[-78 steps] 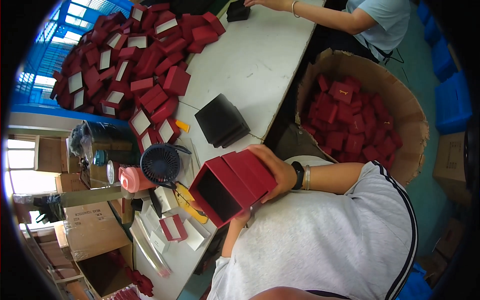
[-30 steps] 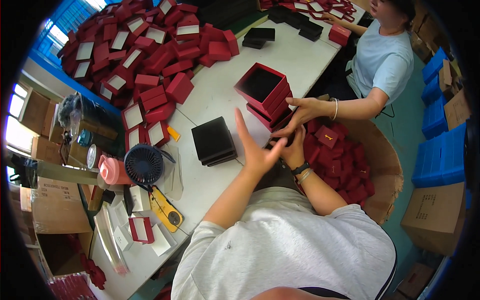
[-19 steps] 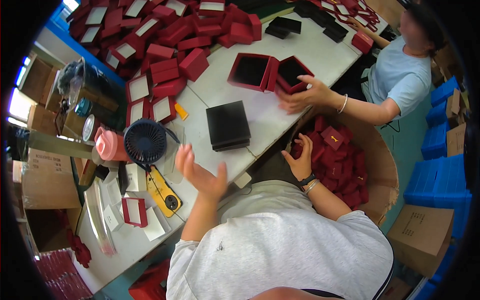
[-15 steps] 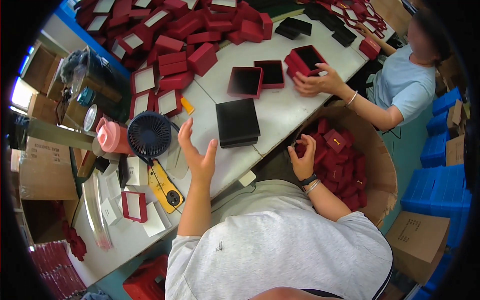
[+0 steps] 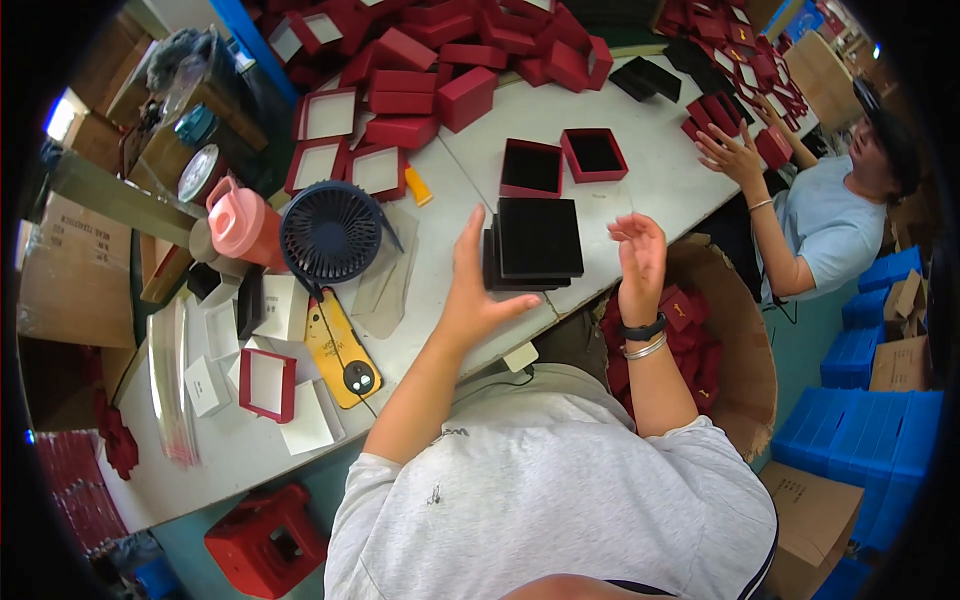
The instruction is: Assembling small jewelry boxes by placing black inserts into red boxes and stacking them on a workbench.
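Note:
A stack of flat black square inserts (image 5: 538, 238) lies on the white table in front of me. My left hand (image 5: 478, 285) is at its left side, thumb spread along the near edge and fingers apart; whether it touches the stack I cannot tell. To the right of the stack, a little apart from it, my right hand (image 5: 640, 262) is raised over the table edge with nothing in it. Just beyond the stack sit two red open boxes with black insides, one upright-facing box (image 5: 531, 167) and one turned box (image 5: 594, 155).
Red boxes (image 5: 435, 100) are heaped at the back. A carton of red pieces (image 5: 745, 370) stands by my right arm. On the left are a dark blue fan (image 5: 330, 232), a pink jug (image 5: 243, 222) and a yellow phone (image 5: 340, 350). A co-worker (image 5: 835, 225) handles red boxes at right.
My right hand has come up from the carton to beside the black stack. My left hand has closed in on the stack's left side. The co-worker has moved red boxes away to the far right.

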Motion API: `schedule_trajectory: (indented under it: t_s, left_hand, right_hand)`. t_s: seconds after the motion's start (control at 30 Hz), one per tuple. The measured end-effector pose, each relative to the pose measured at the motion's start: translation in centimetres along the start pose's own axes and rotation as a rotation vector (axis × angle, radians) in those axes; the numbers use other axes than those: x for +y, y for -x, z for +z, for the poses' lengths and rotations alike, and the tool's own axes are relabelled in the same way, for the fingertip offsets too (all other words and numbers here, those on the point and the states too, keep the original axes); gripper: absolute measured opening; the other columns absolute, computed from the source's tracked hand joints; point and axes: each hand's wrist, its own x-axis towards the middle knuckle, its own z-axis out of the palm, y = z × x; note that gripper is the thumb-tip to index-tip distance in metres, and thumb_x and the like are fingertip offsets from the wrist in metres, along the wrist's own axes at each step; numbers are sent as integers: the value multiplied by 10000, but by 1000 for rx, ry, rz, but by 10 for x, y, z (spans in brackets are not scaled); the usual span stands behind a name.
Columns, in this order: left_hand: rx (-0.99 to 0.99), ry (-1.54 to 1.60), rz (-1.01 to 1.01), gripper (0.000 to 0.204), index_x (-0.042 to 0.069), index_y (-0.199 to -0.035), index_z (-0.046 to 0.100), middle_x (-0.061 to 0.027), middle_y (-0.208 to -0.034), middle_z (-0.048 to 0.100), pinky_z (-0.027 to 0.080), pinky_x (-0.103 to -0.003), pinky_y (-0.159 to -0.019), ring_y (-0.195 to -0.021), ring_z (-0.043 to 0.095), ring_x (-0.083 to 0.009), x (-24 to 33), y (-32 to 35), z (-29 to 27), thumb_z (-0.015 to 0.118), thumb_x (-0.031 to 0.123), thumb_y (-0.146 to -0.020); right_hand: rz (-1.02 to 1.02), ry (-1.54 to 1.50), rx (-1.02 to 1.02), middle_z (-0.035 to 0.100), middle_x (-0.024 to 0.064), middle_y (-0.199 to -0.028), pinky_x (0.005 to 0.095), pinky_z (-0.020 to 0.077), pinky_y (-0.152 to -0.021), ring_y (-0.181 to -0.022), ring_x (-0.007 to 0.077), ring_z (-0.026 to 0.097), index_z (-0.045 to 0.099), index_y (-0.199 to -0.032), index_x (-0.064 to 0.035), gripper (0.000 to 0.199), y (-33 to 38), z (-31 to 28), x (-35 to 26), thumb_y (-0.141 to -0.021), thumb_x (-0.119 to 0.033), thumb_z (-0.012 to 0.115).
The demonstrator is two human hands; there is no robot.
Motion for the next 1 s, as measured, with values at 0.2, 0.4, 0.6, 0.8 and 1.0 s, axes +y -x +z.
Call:
schedule_trajectory:
  t_s: [0.2, 0.4, 0.6, 0.8, 1.0]
  left_hand:
    - [-21, 80, -72, 1346, 40, -1547, 99, -213, -1513, 273, 272, -464, -1153, -1394, 292, -380, 2, -4, 2, 940, 368, -549]
    - [213, 166, 30, 1283, 35, -1534, 138, -218, -1463, 313, 289, -471, -1131, -1359, 322, -385, -6, -4, -12, 928, 320, -565]
    - [293, -171, 127, 1211, 29, -1520, 179, -224, -1434, 342, 292, -475, -1117, -1341, 345, -398, -20, -9, -23, 912, 309, -598]
    - [423, -15, 161, 1090, 78, -1482, 304, -235, -1457, 325, 302, -484, -1109, -1344, 349, -416, -19, -11, -19, 907, 334, -611]
    - [469, -184, 241, 717, 142, -1251, 607, -218, -1476, 337, 290, -506, -1107, -1344, 352, -417, -10, -12, -32, 891, 326, -620]
  right_hand:
    - [142, -62, -417, 274, 149, -1557, 376, 216, -1171, -1434, 252, 284, 141, -1545, -4, 963, 18, 53, -4, -921, -598, 570]
    - [176, -149, -412, 272, 153, -1555, 357, 200, -1174, -1436, 238, 271, 147, -1542, 12, 874, 18, 84, 7, -983, -590, 446]
    - [62, 66, -532, 526, 128, -1337, 333, 315, -1106, -1258, 198, 471, 497, -1297, 40, 714, -54, 96, 17, -1020, -595, 325]
    - [339, 358, -1163, 552, 83, -1239, 329, 406, -1034, -1150, 185, 531, 510, -1216, -16, 412, -143, 119, -23, -906, -231, 676]
    - [128, 635, -1162, 558, 90, -1233, 344, 415, -1039, -1154, 228, 553, 505, -1278, -42, 508, -168, 133, -22, -853, -212, 726]
